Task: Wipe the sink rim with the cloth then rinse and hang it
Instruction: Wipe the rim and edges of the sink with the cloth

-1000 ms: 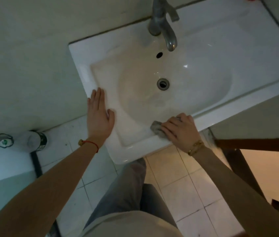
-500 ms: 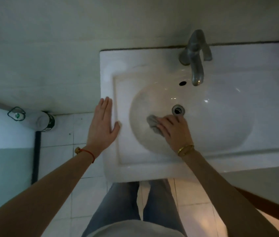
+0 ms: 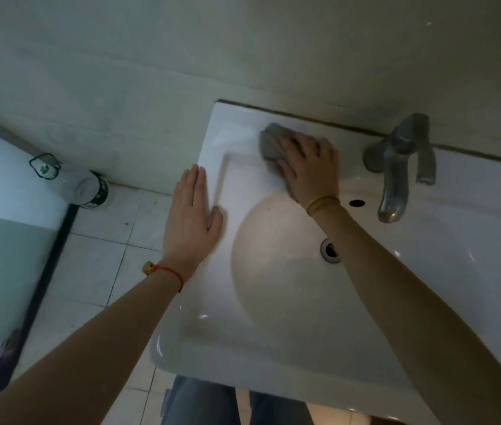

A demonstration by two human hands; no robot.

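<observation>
A white ceramic sink (image 3: 231, 127) is fixed against the wall, with a round basin and a drain (image 3: 330, 250). My right hand (image 3: 307, 165) presses a grey cloth (image 3: 269, 144) flat onto the back left part of the rim, close to the wall. The cloth sticks out past my fingertips, the rest is hidden under my palm. My left hand (image 3: 192, 216) lies flat, fingers together, on the left rim and holds nothing. A grey metal tap (image 3: 396, 167) stands to the right of the cloth.
A pale wall rises right behind the sink. On the tiled floor to the left lies a light-coloured container (image 3: 82, 187) near a dark door frame (image 3: 44, 277). My legs in jeans (image 3: 206, 403) stand under the sink's front edge.
My right hand has carried the cloth from the front rim, through the basin near the drain, up to the back left rim. My left hand stays on the left rim. The view has shifted.
</observation>
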